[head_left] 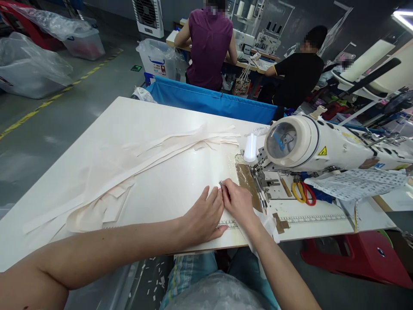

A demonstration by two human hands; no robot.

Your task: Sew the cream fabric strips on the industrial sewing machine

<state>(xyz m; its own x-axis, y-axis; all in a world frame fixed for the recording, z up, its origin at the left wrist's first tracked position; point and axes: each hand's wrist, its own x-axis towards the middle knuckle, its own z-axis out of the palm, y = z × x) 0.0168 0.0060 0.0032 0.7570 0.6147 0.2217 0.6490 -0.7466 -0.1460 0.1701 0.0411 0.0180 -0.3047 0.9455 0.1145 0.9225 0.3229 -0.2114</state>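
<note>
My left hand (206, 211) lies on the white table with its fingers stretched out and the thumb apart, close to a printed ruler strip (229, 224). Against its fingertips is my right hand (238, 201), closed in a pinch. A small grey metal piece (221, 184) sticks out from the right fingers; its kind is hard to make out. White fabric (268, 224) hangs over the table edge beneath my right wrist. Long cream fabric strips (151, 157) are spread in a loose pile to the left of my hands.
A sewing machine (290, 142) stands at the right, with a white thread cone (250, 147) before it. Scissors (303, 191) with yellow and red handles lie beside its plate. Behind the table hangs a blue cloth trough (213, 100); two people sit beyond. A red stool (361, 258) is below.
</note>
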